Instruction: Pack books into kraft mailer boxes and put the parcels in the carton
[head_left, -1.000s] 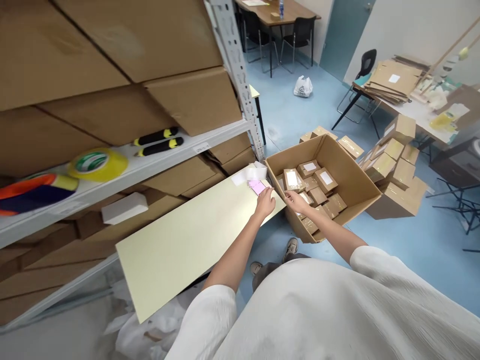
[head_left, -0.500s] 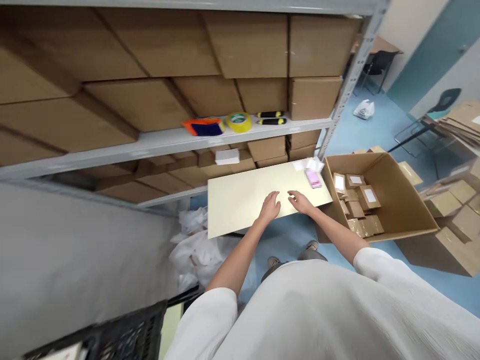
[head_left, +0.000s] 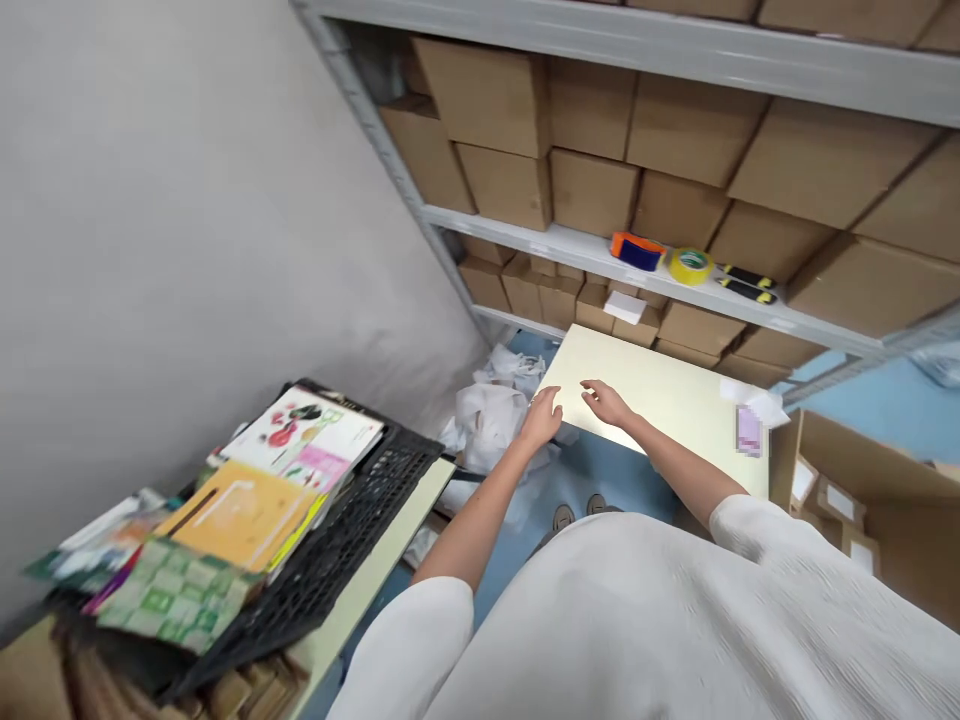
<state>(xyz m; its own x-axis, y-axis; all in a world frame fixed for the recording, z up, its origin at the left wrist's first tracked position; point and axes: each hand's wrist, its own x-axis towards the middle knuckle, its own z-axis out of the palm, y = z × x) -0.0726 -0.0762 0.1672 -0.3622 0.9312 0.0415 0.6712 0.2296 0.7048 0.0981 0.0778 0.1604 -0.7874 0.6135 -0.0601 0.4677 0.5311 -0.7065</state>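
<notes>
My left hand (head_left: 541, 418) hovers by the near left edge of a pale cream table (head_left: 652, 385), fingers loosely bent and thumb apart, holding nothing. To its right, my right hand (head_left: 606, 402) is held over the same tabletop, also unclosed and with nothing in it. On the table's right end lie white papers (head_left: 754, 400) and a small pinkish, pixelated item (head_left: 748, 430). Along the shelf edge beyond sit an orange and blue object (head_left: 637, 251), a roll of yellow tape (head_left: 690, 266) and two black and yellow cutters (head_left: 746, 283).
Cardboard boxes (head_left: 679, 130) fill the metal rack ahead. An open carton (head_left: 892, 480) with small labelled boxes stands at the right. White plastic bags (head_left: 491, 420) lie on the floor left of the table. A black crate (head_left: 375, 500) with colourful booklets (head_left: 300, 450) is at lower left.
My view has swung left, bringing the crate of booklets into sight and pushing the open carton toward the right edge. Both hands stay unclosed and now appear over the table's left part.
</notes>
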